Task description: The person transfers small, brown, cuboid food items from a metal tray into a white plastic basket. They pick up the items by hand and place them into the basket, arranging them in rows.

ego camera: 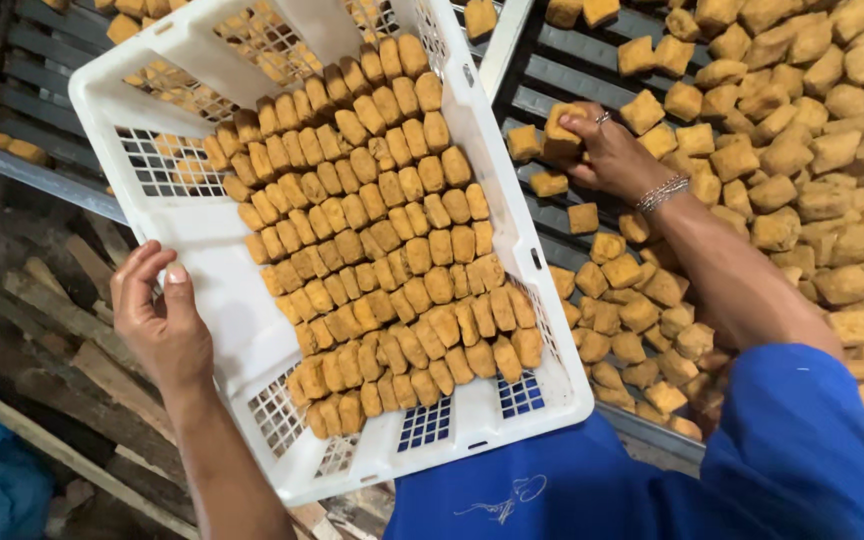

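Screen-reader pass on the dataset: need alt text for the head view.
A person's left hand grips the edge of a white plastic crate packed with neat rows of fried tofu pieces, while the right hand picks up a tofu piece from a loose pile on a slatted rack.

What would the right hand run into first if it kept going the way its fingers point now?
The right hand already grips a golden fried cube. Straight on, up and left, it would probably meet the white crate wall, though depth is unclear.

Weathered wooden planks (62, 330) lie below a dark slatted rack (572, 60).
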